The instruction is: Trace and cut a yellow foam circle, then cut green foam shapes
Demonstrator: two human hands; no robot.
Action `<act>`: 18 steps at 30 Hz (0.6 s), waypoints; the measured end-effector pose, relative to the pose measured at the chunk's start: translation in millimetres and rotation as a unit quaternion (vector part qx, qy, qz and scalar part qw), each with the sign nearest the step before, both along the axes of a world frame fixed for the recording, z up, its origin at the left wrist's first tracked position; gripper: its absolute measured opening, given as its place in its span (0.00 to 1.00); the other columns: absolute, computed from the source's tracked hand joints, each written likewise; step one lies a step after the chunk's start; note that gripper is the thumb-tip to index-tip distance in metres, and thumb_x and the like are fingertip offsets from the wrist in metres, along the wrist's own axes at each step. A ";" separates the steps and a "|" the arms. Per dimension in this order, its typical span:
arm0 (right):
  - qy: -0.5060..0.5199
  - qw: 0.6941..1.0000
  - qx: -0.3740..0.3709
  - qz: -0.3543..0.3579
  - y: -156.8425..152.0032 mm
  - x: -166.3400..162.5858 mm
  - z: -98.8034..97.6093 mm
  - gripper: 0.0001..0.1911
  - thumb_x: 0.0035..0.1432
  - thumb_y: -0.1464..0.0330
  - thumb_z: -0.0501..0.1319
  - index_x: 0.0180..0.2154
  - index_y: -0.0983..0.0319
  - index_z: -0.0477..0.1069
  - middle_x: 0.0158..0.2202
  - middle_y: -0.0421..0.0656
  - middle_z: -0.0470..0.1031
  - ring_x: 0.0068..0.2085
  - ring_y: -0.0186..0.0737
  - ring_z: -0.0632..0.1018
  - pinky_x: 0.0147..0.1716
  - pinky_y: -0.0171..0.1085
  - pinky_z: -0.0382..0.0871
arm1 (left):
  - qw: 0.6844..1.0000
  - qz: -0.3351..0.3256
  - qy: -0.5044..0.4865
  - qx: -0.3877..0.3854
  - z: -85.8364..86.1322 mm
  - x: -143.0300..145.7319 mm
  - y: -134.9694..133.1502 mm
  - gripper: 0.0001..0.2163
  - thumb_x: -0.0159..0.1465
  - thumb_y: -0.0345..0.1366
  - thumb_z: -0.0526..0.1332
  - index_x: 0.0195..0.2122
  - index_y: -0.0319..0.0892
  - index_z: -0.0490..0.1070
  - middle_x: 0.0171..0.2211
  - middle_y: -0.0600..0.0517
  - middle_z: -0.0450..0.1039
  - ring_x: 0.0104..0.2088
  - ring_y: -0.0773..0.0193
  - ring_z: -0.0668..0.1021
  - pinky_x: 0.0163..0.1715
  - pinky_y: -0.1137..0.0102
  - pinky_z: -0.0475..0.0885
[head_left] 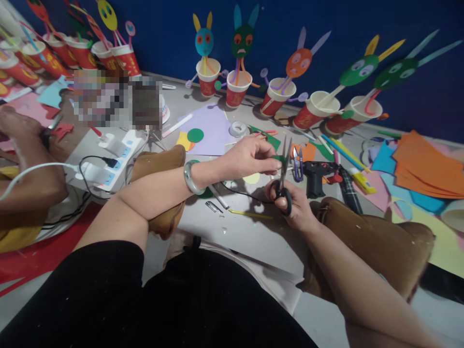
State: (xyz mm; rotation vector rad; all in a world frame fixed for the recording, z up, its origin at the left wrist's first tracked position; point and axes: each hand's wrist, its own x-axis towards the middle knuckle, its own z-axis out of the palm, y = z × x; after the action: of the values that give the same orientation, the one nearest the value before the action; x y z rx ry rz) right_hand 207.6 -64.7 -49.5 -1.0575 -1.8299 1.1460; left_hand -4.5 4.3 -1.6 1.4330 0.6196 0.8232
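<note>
Green small paper piece is pinched by my left hand at frame centre; my right hand grips black-handled steel scissors, blades around it.

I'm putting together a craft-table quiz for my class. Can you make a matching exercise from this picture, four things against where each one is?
Things:
1. scissors
2. small green paper piece
3. stack of orange paper
4. power strip

Places:
A. far right of the floor
B. pinched in the left hand
C. left of the left forearm, with plugs in it
D. gripped in the right hand, blades pointing up

Pairs: 1-D, 2-B, 3-A, 4-C
</note>
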 end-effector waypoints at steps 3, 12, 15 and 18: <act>-0.008 1.000 -0.002 -0.005 -0.1 0.6 1.9 0.37 0.55 0.30 0.62 0.26 0.57 0.65 0.27 0.44 0.70 0.34 0.45 0.71 0.33 0.43 0.63 | 1.000 -0.001 -0.005 0.001 -1.4 -0.1 0.7 0.13 0.60 0.36 0.73 0.24 0.38 0.71 0.25 0.53 0.78 0.28 0.72 0.78 0.32 0.74 0.73; -0.001 1.000 -0.010 -0.012 -0.7 1.4 -0.7 0.38 0.54 0.30 0.62 0.25 0.58 0.64 0.26 0.43 0.69 0.31 0.43 0.69 0.33 0.42 0.63 | 1.000 0.004 -0.005 0.010 -1.7 -0.2 1.3 0.12 0.61 0.34 0.72 0.25 0.37 0.72 0.26 0.51 0.79 0.29 0.72 0.78 0.34 0.74 0.74; -0.002 1.000 -0.015 -0.019 -0.9 1.3 -1.3 0.37 0.54 0.30 0.62 0.25 0.58 0.64 0.27 0.43 0.69 0.32 0.43 0.69 0.33 0.42 0.62 | 1.000 0.000 -0.006 0.004 -0.4 -0.4 0.7 0.12 0.61 0.34 0.72 0.25 0.37 0.71 0.26 0.51 0.79 0.28 0.72 0.78 0.34 0.73 0.74; -0.005 1.000 -0.018 -0.021 -1.0 1.4 -1.1 0.38 0.53 0.29 0.62 0.25 0.58 0.64 0.26 0.43 0.69 0.32 0.43 0.69 0.33 0.42 0.62 | 1.000 -0.001 -0.010 -0.011 1.2 -0.9 -0.2 0.13 0.61 0.34 0.71 0.24 0.38 0.69 0.25 0.52 0.78 0.29 0.71 0.78 0.34 0.73 0.74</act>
State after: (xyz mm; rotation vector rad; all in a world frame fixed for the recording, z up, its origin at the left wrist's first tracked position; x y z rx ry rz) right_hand 209.1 -65.7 -50.6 -1.1184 -1.7938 1.1539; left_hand -5.4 4.1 -0.4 1.4041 0.6114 0.8260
